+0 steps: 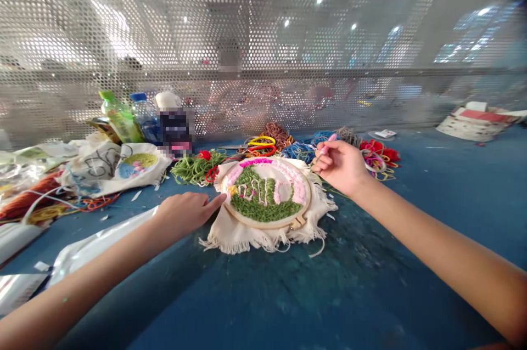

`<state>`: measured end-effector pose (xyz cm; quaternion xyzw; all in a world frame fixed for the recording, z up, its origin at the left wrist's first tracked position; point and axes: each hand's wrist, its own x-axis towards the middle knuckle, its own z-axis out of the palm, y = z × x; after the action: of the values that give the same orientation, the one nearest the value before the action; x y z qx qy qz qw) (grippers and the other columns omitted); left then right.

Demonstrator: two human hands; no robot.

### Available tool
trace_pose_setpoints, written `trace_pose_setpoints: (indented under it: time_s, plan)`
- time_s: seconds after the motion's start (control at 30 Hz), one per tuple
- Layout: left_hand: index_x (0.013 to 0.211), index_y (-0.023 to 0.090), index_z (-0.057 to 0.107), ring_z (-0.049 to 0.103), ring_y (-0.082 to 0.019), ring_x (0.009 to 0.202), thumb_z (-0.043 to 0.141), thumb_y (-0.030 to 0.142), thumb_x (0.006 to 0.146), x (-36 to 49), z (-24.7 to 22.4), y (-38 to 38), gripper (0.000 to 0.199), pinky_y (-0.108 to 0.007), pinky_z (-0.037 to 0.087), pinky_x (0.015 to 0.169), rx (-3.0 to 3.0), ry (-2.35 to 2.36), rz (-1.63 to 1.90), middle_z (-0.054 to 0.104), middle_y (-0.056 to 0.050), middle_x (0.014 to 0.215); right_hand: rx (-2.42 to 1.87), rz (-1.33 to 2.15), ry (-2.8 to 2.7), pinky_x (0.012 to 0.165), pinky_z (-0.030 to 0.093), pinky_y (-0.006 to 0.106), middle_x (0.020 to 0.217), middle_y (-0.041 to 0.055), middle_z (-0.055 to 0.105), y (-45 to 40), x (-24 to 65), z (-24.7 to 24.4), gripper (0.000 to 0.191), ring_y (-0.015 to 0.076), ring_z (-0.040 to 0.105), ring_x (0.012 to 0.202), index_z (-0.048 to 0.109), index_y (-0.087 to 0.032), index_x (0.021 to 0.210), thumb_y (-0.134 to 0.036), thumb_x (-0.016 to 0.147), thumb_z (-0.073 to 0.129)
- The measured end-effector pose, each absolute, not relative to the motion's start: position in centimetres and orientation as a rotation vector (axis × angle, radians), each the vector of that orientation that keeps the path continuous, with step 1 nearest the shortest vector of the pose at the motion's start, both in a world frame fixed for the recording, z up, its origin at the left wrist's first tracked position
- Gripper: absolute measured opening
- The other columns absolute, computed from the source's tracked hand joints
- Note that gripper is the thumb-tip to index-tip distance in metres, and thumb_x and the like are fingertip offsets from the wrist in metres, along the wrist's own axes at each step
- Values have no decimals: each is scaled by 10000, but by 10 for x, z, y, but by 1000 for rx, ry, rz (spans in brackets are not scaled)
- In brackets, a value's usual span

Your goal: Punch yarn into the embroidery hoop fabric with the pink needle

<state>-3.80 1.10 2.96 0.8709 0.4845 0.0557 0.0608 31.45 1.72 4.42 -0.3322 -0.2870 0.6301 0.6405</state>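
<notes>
A pink punch needle (330, 142) is pinched in the right hand (341, 166), its fingers closed, beside the embroidery hoop (267, 225) on the blue tabletop (263, 295). The hoop's left edge is touched by the left hand (183, 212) — 1 finger extended, any grip hidden.

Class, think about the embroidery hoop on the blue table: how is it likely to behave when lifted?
The hoop will probably keep its shape, since its rim looks rigid. The frayed cloth outside it would likely flop, as it already lies rumpled. Altogether it should feel light, being a slim ring, fabric and yarn.
</notes>
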Motion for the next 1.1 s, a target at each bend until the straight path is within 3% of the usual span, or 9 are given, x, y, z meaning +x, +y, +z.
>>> trace_pose_setpoints:
  time_s: [0.17,0.3,0.37,0.47,0.6,0.8,0.93,1.03,1.1]
  plan:
    - [1000,196,639,657,-368,955,426,634,873,-26,12,15,503,-446,452,798,2238,1596,362,705,-164,1000,-843,1467,-632,421,383,223,466,-30,452,35,332,15,42,94,409,404,553,-162,667,-158,695,584]
    - [926,168,661,685,-343,877,538,632,804,-20,11,19,496,-409,501,741,1887,1455,505,727,-149,933,-871,1508,-648,427,397,227,501,-1,510,35,321,1,33,109,446,428,564,-158,689,-144,717,575]
    - [967,146,647,706,-326,867,515,590,833,-18,14,18,483,-393,541,710,1687,1353,597,741,-157,938,-865,1524,-651,427,394,222,493,-5,496,31,313,1,46,108,441,428,558,-160,678,-148,722,565]
    - [1195,192,561,710,-269,984,541,459,867,-12,23,9,422,-361,570,834,1449,1148,753,732,-113,1124,-848,1571,-667,418,387,227,500,-1,493,22,299,3,54,109,438,423,556,-156,658,-154,711,564]
    - [1317,276,460,693,-243,1061,669,284,810,-6,35,-7,548,-331,575,888,1251,995,853,696,-53,1248,-792,1605,-685,414,386,222,569,12,548,9,285,9,49,93,434,422,568,-147,640,-149,688,576]
    - [1184,171,598,756,-289,838,619,194,753,-23,42,5,432,-412,615,798,1039,985,782,787,-102,966,-729,1691,-697,397,340,197,502,-20,485,-8,276,21,84,63,351,386,593,-127,613,-158,690,586]
    - [1001,97,697,756,-338,792,628,301,779,-35,43,13,310,-461,614,777,989,1004,671,787,-159,836,-700,1788,-736,417,349,213,476,-22,480,-27,259,23,95,72,357,383,610,-130,613,-181,692,599]
    - [929,117,712,744,-334,847,503,485,880,-38,41,14,426,-458,598,799,1044,1017,714,783,-124,815,-681,1848,-763,420,352,223,467,-17,488,-40,244,23,92,84,389,383,636,-126,634,-192,694,610]
    - [901,129,701,733,-300,824,420,486,935,-39,37,14,455,-429,593,770,1128,1066,800,764,-78,777,-654,1863,-775,429,365,223,480,-11,510,-46,238,22,88,90,421,397,647,-128,649,-191,700,614]
